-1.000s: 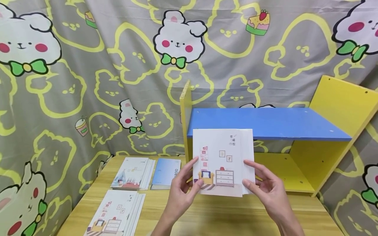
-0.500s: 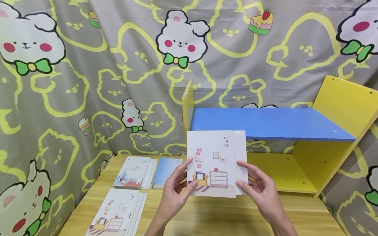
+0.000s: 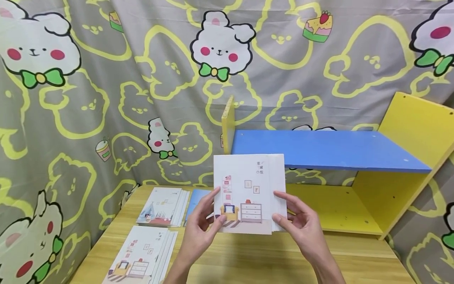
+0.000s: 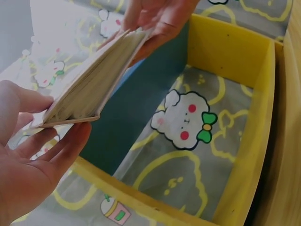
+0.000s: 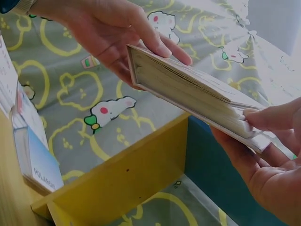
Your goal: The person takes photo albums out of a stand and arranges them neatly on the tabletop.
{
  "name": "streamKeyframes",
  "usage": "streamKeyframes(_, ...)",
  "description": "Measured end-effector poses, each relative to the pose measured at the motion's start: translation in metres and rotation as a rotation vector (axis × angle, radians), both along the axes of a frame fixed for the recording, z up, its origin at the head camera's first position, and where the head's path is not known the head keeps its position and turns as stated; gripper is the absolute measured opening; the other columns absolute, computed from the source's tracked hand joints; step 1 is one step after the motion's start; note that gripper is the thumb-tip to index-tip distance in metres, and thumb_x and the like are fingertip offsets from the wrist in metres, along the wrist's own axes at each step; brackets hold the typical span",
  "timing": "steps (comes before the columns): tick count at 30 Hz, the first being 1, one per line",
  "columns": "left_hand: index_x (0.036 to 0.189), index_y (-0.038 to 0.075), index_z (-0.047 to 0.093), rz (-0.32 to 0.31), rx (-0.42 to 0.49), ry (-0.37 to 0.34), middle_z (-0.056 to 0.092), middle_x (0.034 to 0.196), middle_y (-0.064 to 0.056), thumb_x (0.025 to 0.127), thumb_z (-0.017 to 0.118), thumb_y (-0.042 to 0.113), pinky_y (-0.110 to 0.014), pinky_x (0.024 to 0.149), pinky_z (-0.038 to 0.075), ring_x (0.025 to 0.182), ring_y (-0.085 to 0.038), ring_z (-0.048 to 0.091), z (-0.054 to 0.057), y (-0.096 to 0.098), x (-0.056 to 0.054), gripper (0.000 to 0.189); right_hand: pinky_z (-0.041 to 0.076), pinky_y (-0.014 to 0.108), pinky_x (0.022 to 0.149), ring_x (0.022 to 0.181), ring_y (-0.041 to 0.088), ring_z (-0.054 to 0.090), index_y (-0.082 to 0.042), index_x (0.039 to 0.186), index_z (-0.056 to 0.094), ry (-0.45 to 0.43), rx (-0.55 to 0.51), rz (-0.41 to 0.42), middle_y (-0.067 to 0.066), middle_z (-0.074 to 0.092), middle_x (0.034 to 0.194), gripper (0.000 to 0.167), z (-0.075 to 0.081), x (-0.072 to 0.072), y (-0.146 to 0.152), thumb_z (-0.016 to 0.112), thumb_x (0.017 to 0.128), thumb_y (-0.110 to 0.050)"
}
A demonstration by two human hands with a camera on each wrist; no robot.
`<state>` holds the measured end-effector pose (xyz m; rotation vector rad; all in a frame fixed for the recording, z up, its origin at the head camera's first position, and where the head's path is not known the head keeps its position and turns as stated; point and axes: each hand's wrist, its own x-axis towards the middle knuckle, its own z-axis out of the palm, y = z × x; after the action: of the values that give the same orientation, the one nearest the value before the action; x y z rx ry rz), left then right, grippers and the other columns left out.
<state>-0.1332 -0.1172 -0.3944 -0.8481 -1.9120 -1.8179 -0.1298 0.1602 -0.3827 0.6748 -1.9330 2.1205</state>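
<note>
A small white book (image 3: 244,173), its cover printed with a yellow armchair and a chest of drawers, is held up above the table in front of the shelf. My left hand (image 3: 201,227) grips its left side, thumb on the cover and fingers behind. On the opposite side my right hand (image 3: 301,223) pinches a pale strip that sticks out past the cover. The left wrist view shows the thick page block of the book (image 4: 96,77) edge-on. In the right wrist view, the right thumb presses near the page edges, with fingers under the book (image 5: 188,87).
A yellow and blue shelf unit (image 3: 330,148) stands at the back right of the wooden table (image 3: 244,262). Along the left lie a stack of similar books (image 3: 136,252), another stack (image 3: 163,205) and a blue POLAROID book (image 5: 37,155). A patterned curtain (image 3: 142,59) hangs behind.
Both hands have carried the book to the left in the head view, and it now covers more of the blue book. The grip looks the same. The background has shifted slightly right.
</note>
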Motion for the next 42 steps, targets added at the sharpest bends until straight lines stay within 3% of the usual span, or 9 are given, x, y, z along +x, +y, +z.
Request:
streamKeyframes(21, 0.154, 0.008, 0.045, 0.068, 0.03, -0.012, 0.057, 0.145, -0.018, 0.094, 0.065, -0.012, -0.035, 0.086, 0.06, 0.119, -0.027, 0.065, 0.008, -0.033, 0.005, 0.066, 0.061, 0.046, 0.082, 0.105, 0.034, 0.072, 0.002, 0.144, 0.053, -0.018, -0.05, 0.066, 0.011, 0.067, 0.134, 0.054, 0.005, -0.007, -0.035, 0.068, 0.093, 0.01)
streamKeyframes(29, 0.154, 0.009, 0.046, 0.068, 0.043, -0.046, 0.061, 0.14, -0.018, 0.094, 0.066, -0.011, -0.035, 0.087, 0.06, 0.114, -0.026, 0.068, 0.01, -0.041, 0.004, 0.066, 0.062, 0.045, 0.083, 0.112, 0.03, 0.07, -0.004, 0.145, 0.054, -0.05, -0.021, 0.052, 0.01, 0.063, 0.14, 0.044, 0.006, -0.008, -0.042, 0.062, 0.101, -0.002)
streamKeyframes(36, 0.153, 0.006, 0.046, 0.06, 0.054, -0.056, 0.062, 0.138, -0.021, 0.092, 0.066, -0.014, -0.036, 0.089, 0.059, 0.112, -0.027, 0.069, 0.009, -0.047, 0.006, 0.067, 0.062, 0.043, 0.081, 0.108, 0.029, 0.071, -0.002, 0.144, 0.054, -0.01, 0.007, 0.084, 0.01, 0.065, 0.136, 0.039, 0.004, -0.009, -0.043, 0.055, 0.105, -0.003)
streamKeyframes(42, 0.154, 0.007, 0.045, 0.065, 0.051, -0.088, 0.056, 0.146, -0.019, 0.092, 0.067, -0.013, -0.035, 0.09, 0.059, 0.121, -0.029, 0.064, 0.006, -0.052, 0.009, 0.068, 0.063, 0.041, 0.078, 0.103, 0.029, 0.072, -0.005, 0.141, 0.057, 0.024, 0.054, 0.069, 0.017, 0.068, 0.13, 0.036, 0.002, -0.011, -0.046, 0.055, 0.104, 0.0)
